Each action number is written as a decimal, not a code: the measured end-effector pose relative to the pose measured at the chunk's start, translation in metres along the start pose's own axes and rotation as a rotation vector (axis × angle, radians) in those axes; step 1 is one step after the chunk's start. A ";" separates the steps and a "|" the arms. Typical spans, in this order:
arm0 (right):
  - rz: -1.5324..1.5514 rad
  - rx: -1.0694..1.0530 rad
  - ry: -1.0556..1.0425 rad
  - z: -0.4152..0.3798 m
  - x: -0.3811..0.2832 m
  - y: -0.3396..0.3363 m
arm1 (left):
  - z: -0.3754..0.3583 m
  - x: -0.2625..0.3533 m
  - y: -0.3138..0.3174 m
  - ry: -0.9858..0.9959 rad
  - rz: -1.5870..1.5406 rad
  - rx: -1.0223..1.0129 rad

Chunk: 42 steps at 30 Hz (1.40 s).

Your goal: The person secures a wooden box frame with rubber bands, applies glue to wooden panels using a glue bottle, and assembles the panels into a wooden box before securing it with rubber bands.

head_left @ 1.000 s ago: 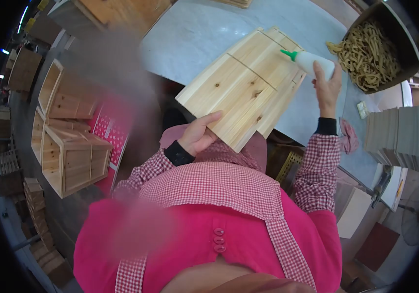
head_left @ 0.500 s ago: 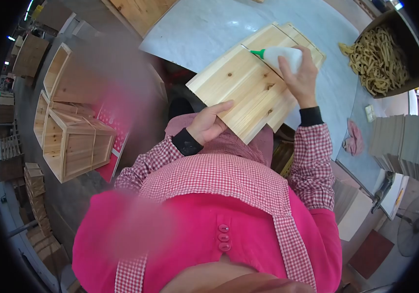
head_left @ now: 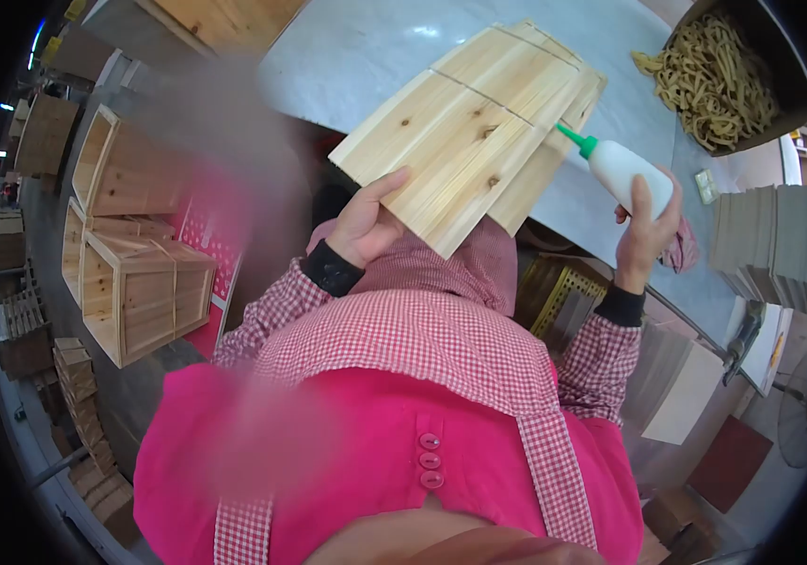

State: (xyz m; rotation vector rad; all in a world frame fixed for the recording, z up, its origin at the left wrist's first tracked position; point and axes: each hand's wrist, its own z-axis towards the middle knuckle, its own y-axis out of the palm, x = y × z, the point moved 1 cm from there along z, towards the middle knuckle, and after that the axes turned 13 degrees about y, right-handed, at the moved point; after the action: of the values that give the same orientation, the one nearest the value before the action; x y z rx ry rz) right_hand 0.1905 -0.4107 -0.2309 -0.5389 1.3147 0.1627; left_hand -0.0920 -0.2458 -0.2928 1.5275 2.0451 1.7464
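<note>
Grips white bottle in right hand, upper right; pinches wooden panel, upper centre, in left hand — could blob from oversqueezing, or tilt panel through one-edge hold.

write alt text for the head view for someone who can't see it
The left hand holds overlapping wooden panels partly over a table; the right hand holds a white bottle, its green nozzle near the panels. A box of tan strips stands at upper right.

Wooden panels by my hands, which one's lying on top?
The wider-showing panel, with thin dark lines across it and the left hand's thumb on its near edge. The other panel is partly covered, showing along the right side.
</note>
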 end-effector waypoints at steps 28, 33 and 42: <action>0.307 0.051 0.138 0.042 0.027 0.029 | 0.011 0.007 0.007 0.062 0.048 -0.061; 0.269 -0.044 0.126 -0.002 0.004 0.029 | 0.022 0.013 0.009 0.055 -0.036 -0.096; 0.164 -0.266 -0.075 -0.063 -0.023 0.024 | 0.043 0.021 0.011 0.138 -0.062 -0.147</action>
State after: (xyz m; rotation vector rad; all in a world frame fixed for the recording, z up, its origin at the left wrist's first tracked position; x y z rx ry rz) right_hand 0.1198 -0.4147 -0.2250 -0.6425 1.2710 0.4939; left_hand -0.0704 -0.2018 -0.2889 1.3231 1.9483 1.9796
